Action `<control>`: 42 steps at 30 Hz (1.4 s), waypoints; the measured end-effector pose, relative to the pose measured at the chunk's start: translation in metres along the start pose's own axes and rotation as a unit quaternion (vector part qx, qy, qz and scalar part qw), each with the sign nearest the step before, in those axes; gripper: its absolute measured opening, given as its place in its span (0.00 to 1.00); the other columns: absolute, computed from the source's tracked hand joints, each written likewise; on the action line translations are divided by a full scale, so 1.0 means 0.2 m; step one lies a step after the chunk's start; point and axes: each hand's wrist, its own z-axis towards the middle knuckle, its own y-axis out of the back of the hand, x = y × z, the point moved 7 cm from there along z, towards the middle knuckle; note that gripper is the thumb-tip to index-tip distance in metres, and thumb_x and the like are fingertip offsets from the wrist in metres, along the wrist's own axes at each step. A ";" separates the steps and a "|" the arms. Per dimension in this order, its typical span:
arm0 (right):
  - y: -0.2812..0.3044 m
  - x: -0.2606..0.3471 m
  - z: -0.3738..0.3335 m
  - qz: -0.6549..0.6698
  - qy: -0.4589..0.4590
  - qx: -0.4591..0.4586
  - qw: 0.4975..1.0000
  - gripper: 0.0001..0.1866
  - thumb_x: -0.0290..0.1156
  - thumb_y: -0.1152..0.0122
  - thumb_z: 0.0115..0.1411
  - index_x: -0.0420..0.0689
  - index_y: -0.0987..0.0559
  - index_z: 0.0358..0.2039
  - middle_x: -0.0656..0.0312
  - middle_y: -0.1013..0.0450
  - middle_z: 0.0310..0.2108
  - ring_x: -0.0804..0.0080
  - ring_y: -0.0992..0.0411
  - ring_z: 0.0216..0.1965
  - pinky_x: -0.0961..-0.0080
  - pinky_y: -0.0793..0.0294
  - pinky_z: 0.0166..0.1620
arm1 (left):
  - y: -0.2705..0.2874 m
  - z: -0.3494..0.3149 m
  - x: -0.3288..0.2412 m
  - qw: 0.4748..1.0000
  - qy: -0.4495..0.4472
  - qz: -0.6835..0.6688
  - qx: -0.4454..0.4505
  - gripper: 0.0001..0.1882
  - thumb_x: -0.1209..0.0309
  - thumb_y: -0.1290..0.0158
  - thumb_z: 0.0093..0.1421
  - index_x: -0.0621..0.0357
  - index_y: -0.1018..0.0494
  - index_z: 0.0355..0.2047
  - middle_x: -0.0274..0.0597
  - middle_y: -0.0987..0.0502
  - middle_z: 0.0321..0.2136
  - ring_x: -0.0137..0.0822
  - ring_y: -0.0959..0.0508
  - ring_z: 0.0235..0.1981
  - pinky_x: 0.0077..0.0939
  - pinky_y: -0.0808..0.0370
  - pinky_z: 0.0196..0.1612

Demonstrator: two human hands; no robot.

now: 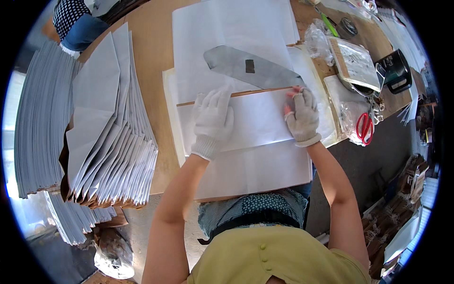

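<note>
A white paper sheet (257,113) with a brown edge lies folded over on the stack before me. My left hand (213,116), in a white knit glove, rests flat on its left part, fingers stretched out. At the sheet's upper right corner is my right hand (304,113), in a similar glove with bare fingertips showing. Its fingers are bent, and the thumb is apart from them on the paper. Just beyond the brown edge lies a flat grey plate (231,60) with angled ends and a dark rectangle in its middle; the sheet's edge meets its lower right side.
Folded white paper pieces (111,128) stand fanned at the left, beside a tall stack (42,118). On the right are red-handled scissors (365,128), a black mug (396,71), clear plastic (318,41) and a green-handled tool (329,24). Another person (78,28) is at the far left.
</note>
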 end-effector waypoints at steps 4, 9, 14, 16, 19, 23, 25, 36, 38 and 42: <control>0.33 0.19 0.18 0.060 0.055 -0.017 0.997 0.13 0.30 0.28 0.49 0.50 0.17 0.37 0.60 0.24 0.52 0.51 0.31 0.60 0.56 0.32 0.62 | 0.21 0.00 -0.19 0.999 -0.008 0.014 0.051 0.25 0.76 0.44 0.56 0.52 0.26 0.56 0.45 0.24 0.52 0.52 0.27 0.56 0.52 0.35 0.60; 0.51 0.51 0.25 0.140 0.187 0.141 0.962 0.07 0.25 0.30 0.49 0.45 0.17 0.31 0.58 0.21 0.46 0.53 0.27 0.55 0.61 0.28 0.59 | 0.44 -0.17 -0.49 0.992 -0.093 0.083 0.001 0.19 0.74 0.40 0.52 0.53 0.24 0.46 0.43 0.24 0.48 0.50 0.26 0.52 0.51 0.33 0.57; 0.46 0.51 0.17 -0.009 0.190 0.180 0.965 0.05 0.31 0.35 0.55 0.52 0.16 0.33 0.66 0.21 0.37 0.64 0.24 0.47 0.65 0.27 0.54 | 0.36 -0.41 -0.73 0.981 -0.088 0.051 0.166 0.07 0.68 0.41 0.53 0.57 0.25 0.25 0.47 0.24 0.38 0.53 0.24 0.44 0.51 0.26 0.46; 0.47 0.52 0.13 -0.001 0.205 0.142 0.969 0.06 0.30 0.36 0.55 0.53 0.16 0.34 0.66 0.21 0.36 0.65 0.24 0.47 0.66 0.27 0.54 | 0.14 -0.66 -0.66 0.886 0.010 0.040 0.461 0.08 0.66 0.45 0.58 0.56 0.23 0.26 0.48 0.25 0.33 0.50 0.22 0.41 0.47 0.23 0.42; 0.48 0.28 0.12 0.193 -0.006 0.188 0.963 0.05 0.29 0.37 0.57 0.50 0.17 0.35 0.59 0.21 0.40 0.61 0.24 0.48 0.65 0.27 0.55 | -0.02 -0.62 -0.57 0.859 -0.140 0.152 0.468 0.11 0.66 0.50 0.64 0.56 0.21 0.31 0.48 0.24 0.33 0.48 0.21 0.30 0.50 0.25 0.23; 0.29 -0.11 -0.05 0.068 0.019 0.195 0.978 0.07 0.33 0.39 0.60 0.49 0.17 0.37 0.55 0.21 0.46 0.56 0.25 0.54 0.63 0.26 0.58 | -0.28 -0.21 -0.60 0.902 -0.126 0.050 0.410 0.13 0.60 0.49 0.65 0.53 0.24 0.42 0.53 0.21 0.41 0.53 0.18 0.38 0.46 0.19 0.43; 0.20 -0.24 -0.23 -0.035 0.031 0.207 0.977 0.07 0.34 0.39 0.60 0.51 0.17 0.37 0.56 0.21 0.47 0.56 0.26 0.54 0.63 0.26 0.57 | -0.42 -0.10 -0.74 0.870 -0.191 0.099 0.443 0.15 0.61 0.48 0.65 0.55 0.24 0.47 0.51 0.21 0.47 0.50 0.19 0.45 0.42 0.19 0.46; 0.26 -0.01 -0.53 0.194 -0.137 0.079 0.968 0.17 0.29 0.40 0.62 0.42 0.21 0.52 0.49 0.25 0.56 0.51 0.29 0.62 0.51 0.36 0.68 | -0.70 -0.23 -0.44 0.870 -0.099 -0.015 0.484 0.25 0.56 0.52 0.67 0.55 0.27 0.60 0.48 0.25 0.60 0.44 0.25 0.59 0.35 0.28 0.60; 0.22 0.07 -0.52 0.143 -0.087 0.101 0.981 0.23 0.31 0.41 0.63 0.43 0.23 0.59 0.49 0.26 0.59 0.52 0.31 0.65 0.50 0.41 0.71 | -0.61 -0.22 -0.36 0.826 -0.125 0.042 0.548 0.28 0.56 0.49 0.66 0.56 0.28 0.62 0.46 0.27 0.62 0.42 0.26 0.61 0.35 0.28 0.62; 0.17 0.08 -0.55 0.089 -0.042 0.151 0.984 0.29 0.38 0.43 0.65 0.45 0.28 0.65 0.50 0.30 0.65 0.52 0.36 0.68 0.49 0.48 0.74 | -0.49 0.11 -0.15 0.652 0.156 -0.405 0.621 0.23 0.57 0.38 0.62 0.61 0.19 0.50 0.42 0.18 0.47 0.32 0.20 0.48 0.27 0.24 0.55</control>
